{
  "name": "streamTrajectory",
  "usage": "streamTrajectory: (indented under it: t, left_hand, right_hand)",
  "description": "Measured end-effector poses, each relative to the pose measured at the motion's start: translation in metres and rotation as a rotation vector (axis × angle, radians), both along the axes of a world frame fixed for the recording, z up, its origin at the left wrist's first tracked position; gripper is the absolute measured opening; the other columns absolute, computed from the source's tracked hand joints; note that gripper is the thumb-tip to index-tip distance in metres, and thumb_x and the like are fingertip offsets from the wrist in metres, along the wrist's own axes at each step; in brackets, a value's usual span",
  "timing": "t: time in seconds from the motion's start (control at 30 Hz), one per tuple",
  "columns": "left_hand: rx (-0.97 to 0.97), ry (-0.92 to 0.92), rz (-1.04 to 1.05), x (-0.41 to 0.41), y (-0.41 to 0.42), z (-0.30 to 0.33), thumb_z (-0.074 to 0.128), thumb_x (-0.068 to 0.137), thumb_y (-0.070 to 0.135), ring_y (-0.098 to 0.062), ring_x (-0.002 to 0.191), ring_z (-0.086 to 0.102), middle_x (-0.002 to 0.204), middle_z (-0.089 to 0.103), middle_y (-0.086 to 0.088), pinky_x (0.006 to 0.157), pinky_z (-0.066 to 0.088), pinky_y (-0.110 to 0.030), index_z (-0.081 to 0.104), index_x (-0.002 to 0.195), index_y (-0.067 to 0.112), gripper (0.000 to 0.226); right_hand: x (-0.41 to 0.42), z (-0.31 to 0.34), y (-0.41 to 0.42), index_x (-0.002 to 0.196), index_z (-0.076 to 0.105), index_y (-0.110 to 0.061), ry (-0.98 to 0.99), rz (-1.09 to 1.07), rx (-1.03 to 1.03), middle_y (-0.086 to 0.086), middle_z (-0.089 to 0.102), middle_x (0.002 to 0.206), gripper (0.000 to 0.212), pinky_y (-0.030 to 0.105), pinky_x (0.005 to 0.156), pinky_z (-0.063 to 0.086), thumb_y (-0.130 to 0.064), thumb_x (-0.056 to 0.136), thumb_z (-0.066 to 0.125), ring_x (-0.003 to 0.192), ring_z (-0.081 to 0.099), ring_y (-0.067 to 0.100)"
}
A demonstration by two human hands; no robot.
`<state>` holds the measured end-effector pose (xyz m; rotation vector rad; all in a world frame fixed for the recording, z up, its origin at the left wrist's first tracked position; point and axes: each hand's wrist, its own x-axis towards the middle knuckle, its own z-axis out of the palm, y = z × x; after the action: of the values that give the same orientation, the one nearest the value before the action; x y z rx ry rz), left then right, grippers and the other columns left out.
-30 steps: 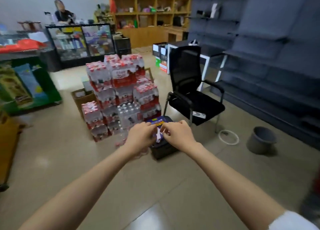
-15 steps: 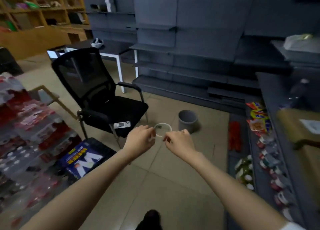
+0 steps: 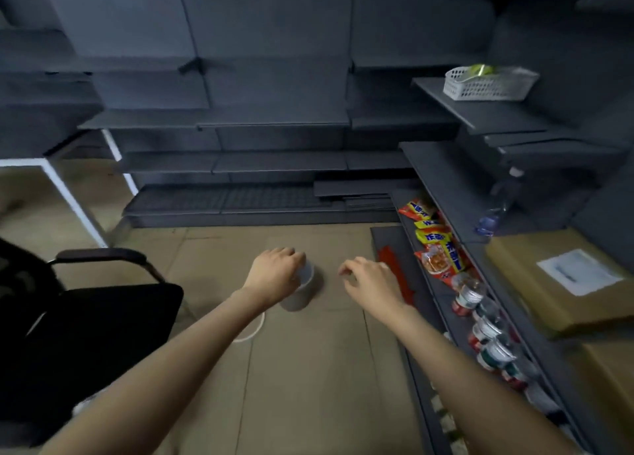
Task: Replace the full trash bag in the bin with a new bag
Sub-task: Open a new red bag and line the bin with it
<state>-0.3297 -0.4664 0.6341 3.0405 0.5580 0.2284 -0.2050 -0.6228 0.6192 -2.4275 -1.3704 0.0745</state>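
A small grey bin [image 3: 303,298] stands on the tiled floor in front of the dark shelving. My left hand [image 3: 274,274] hovers over its near rim with the fingers curled down, and it hides part of the opening. Something pale shows at those fingertips, too blurred to name. To the right of the bin my right hand [image 3: 372,283] is held apart from the left, its fingers loosely bent with nothing visible in them. No trash bag shows clearly.
A black office chair [image 3: 85,324] stands close on the left. A white ring [image 3: 255,331] lies on the floor near the bin. Shelves [image 3: 456,320] with snack packets and cups run along the right, with cardboard boxes [image 3: 562,283] beyond. Empty grey shelving [image 3: 240,159] fills the back.
The view has swung right, from the water packs and chair to the bin. My hands, pinched together before, have separated and come over the bin.
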Motion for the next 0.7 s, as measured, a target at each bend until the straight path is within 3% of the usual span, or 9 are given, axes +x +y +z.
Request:
streamTrajectory:
  t: [0.27,0.53,0.7]
  left_hand:
    - [-0.045,0.104,-0.156,0.176,0.077,-0.048,0.053,0.085,0.027,-0.028,0.105,0.054,0.110,0.060,-0.007,0.080,0.040,-0.033,0.053,0.109,0.019,0.024]
    - [-0.128,0.114,-0.222,0.338,0.152,-0.102,0.052,0.087,0.025,-0.027,0.105,0.052,0.110,0.058,-0.007,0.078,0.040,-0.034,0.053,0.112,0.017,0.026]
    - [-0.151,0.125,-0.310,0.410,0.195,-0.178,0.054,0.084,0.022,-0.029,0.102,0.052,0.106,0.059,-0.007,0.079,0.042,-0.035,0.055,0.108,0.017,0.024]
  right_hand:
    - [0.151,-0.041,0.067,0.106,0.063,-0.028,0.079,-0.153,-0.055,-0.006,0.065,0.110,0.021,0.033,0.090,0.043,-0.021,0.087,0.056,0.101,0.060,0.017]
    - [0.300,-0.095,0.143,0.104,0.063,-0.026,0.180,-0.249,-0.116,-0.005,0.066,0.105,0.019,0.033,0.087,0.045,-0.018,0.087,0.058,0.095,0.061,0.016]
    - [0.356,-0.162,0.184,0.102,0.063,-0.026,0.194,-0.329,-0.121,-0.005,0.065,0.102,0.018,0.031,0.085,0.041,-0.018,0.086,0.059,0.095,0.062,0.017]
